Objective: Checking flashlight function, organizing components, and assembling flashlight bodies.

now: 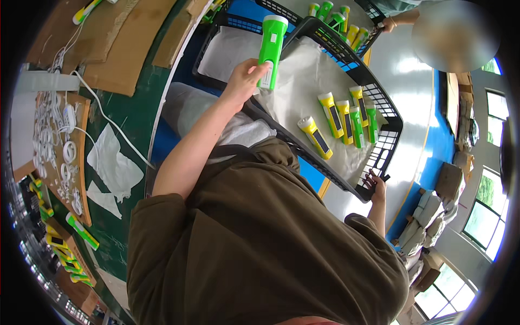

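Green flashlight [273, 42], long axis pointing forward, sits clasped in the closed left hand [243, 85] — left of the yellow flashlights [331, 115] — while the right hand [378, 187] grips the black crate [398, 128].

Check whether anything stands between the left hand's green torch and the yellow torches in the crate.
Nothing visible but the crate's left rim, which passes behind the green torch in this view; its height above that rim is unclear. Beyond, bare liner runs to the yellow torches.

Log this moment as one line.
left hand: holds green flashlight | right hand: at corner of black crate | crate contents: yellow flashlights, more green ones, pale liner
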Action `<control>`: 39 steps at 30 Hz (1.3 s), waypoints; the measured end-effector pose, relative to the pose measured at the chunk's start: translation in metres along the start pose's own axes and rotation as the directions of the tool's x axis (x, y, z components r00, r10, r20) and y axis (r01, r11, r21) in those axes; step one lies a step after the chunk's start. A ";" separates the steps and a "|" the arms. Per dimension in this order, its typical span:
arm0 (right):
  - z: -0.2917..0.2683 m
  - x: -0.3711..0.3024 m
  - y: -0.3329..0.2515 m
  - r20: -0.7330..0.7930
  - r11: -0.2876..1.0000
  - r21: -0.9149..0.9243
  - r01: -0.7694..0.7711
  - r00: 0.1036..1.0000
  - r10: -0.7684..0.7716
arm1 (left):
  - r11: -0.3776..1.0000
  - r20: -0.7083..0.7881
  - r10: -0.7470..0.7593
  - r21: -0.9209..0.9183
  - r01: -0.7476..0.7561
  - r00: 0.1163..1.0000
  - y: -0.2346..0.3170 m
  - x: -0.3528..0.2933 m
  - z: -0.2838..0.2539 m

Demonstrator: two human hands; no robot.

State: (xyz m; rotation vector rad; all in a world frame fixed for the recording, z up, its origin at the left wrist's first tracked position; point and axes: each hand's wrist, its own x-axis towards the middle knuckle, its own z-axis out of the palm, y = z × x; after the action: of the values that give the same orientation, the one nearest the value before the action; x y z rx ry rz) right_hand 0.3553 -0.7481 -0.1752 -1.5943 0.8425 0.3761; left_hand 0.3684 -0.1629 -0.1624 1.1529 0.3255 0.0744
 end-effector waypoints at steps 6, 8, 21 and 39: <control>0.007 0.013 0.003 -0.039 1.000 0.011 -0.025 0.999 0.026 | 0.957 -0.118 -0.154 0.231 0.178 0.981 -0.025 0.035 -0.006; 0.008 0.022 0.005 -0.041 0.998 -0.004 -0.058 0.997 0.058 | 0.947 -0.165 -0.208 0.212 0.241 0.964 -0.035 0.050 -0.008; 0.065 0.096 0.010 -0.094 0.999 -0.003 -0.051 0.994 0.051 | 0.829 -0.274 -0.439 0.243 0.503 0.856 -0.092 0.130 -0.053; 0.088 0.146 0.000 -0.060 0.983 -0.124 -0.134 0.990 0.127 | 0.575 -0.439 -0.415 0.552 0.604 0.796 -0.144 0.149 -0.122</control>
State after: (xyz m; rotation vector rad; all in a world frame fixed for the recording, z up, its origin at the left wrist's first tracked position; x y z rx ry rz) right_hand 0.4742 -0.7093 -0.2910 -1.6778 0.9823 0.4927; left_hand 0.4585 -0.0801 -0.3692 1.7319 0.9909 -0.4610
